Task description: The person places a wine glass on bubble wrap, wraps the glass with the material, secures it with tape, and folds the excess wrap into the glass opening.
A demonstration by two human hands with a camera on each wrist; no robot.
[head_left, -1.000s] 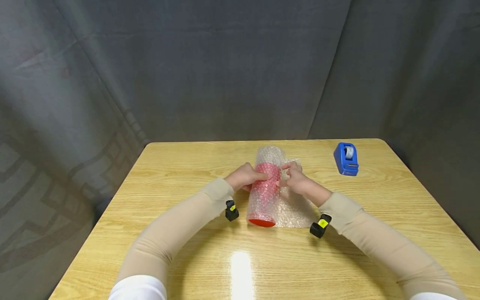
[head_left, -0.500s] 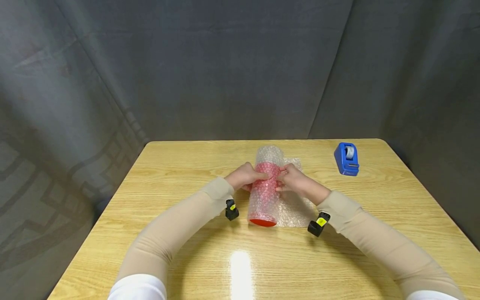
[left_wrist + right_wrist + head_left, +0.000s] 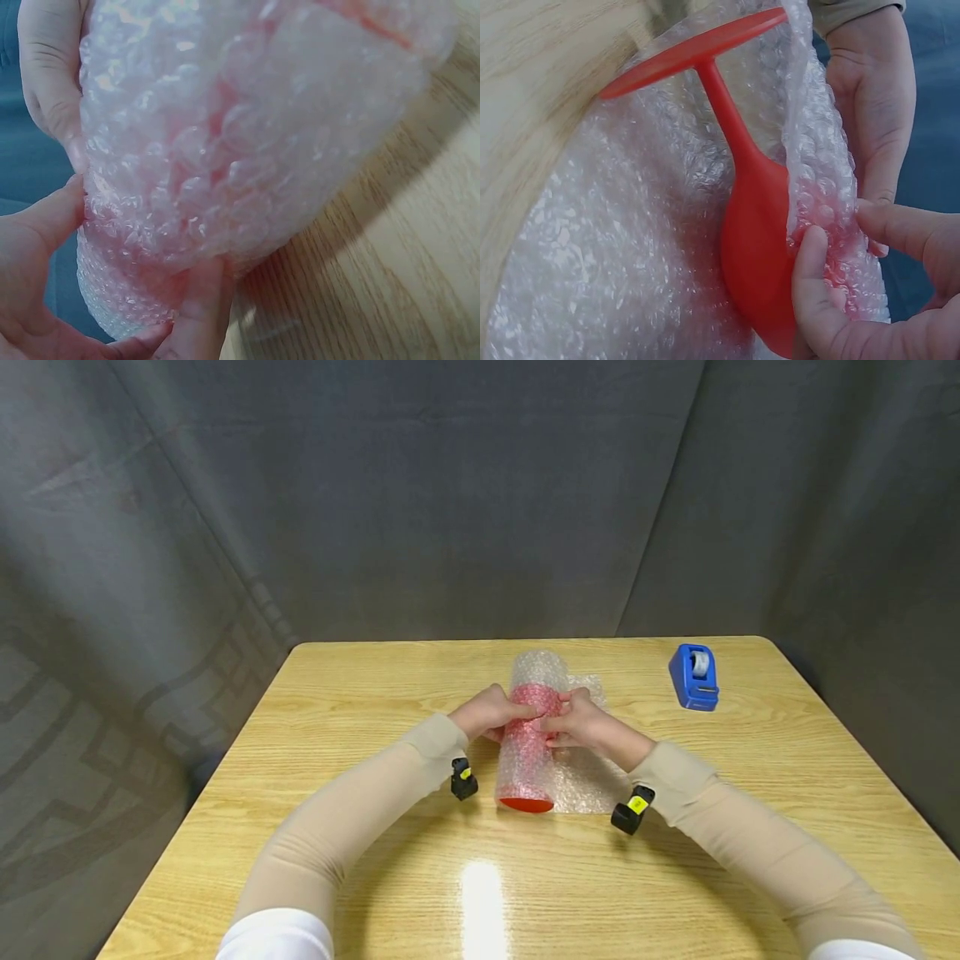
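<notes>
A red wine glass (image 3: 759, 225) lies on its side within bubble wrap (image 3: 540, 668), its round base (image 3: 527, 806) facing the near side in the head view. From the left, my left hand (image 3: 491, 712) grips the wrapped glass, thumb across the top and fingers down its side. My right hand (image 3: 588, 720) comes from the right and pinches the wrap's edge, with its fingertips close to the left thumb. In the right wrist view the stem (image 3: 724, 109) and bowl show through the open side, and a flat sheet of wrap spreads beside them.
A blue tape dispenser (image 3: 693, 678) with a roll of tape stands at the back right of the wooden table (image 3: 360, 693). Loose bubble wrap lies flat to the right of the roll. A grey curtain (image 3: 465, 510) hangs behind the table.
My right hand has moved left onto the wrapped glass, its raised fingers closing on the wrap's edge until its thumb nears the left one. The left hand has kept its place.
</notes>
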